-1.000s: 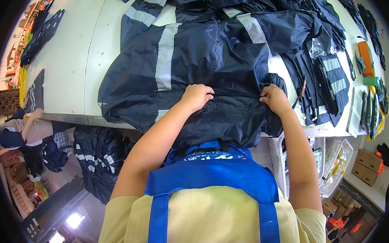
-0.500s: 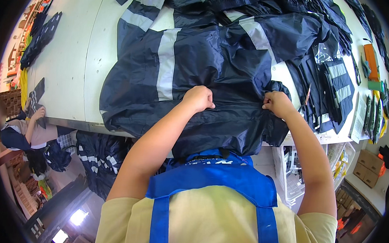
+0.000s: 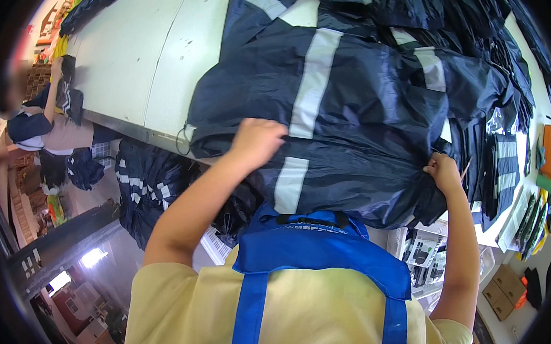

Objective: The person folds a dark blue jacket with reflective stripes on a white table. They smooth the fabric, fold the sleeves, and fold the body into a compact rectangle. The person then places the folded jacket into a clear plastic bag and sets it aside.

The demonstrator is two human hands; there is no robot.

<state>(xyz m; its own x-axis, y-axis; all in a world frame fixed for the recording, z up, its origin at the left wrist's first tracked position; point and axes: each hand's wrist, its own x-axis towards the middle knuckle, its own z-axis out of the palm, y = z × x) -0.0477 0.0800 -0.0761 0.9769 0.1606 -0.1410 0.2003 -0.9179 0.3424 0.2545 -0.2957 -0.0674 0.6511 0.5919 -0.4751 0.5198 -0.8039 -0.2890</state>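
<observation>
Navy, faintly glossy cloth fills the middle of the head view: a large garment (image 3: 378,109) lies across the near side of the white table (image 3: 138,53), its near part hanging over the edge toward the person's blue apron (image 3: 321,252).

What has changed over the last second is chiefly the spacing of the hands. The left hand (image 3: 256,141) has gone left past the broad pale strip (image 3: 316,81), so that strip now stands between the two hands instead of left of both. The right hand (image 3: 445,174) is at the garment's right end, and the stretch between them is clearly longer. A long crease (image 3: 358,145) runs from one hand to the other, with finer wrinkles gathering toward the right. A shorter pale strip (image 3: 291,185) on the near part now shows fully, roughly in line with the far one. As I judge it, the wider spread draws this part of the cloth flatter and straighter.

The right grip is narrow, thumb and fingers pinching gathered cloth. The left one touches the cloth at the crease with curled fingers; blur hides whether it pinches, so I cannot tell.

Farther off lies a heap of dark garments (image 3: 420,17); to the right, a folded piece with pale bands (image 3: 505,168). At the far left, a co-worker's hand (image 3: 57,68) holds a dark striped piece (image 3: 69,93).
</observation>
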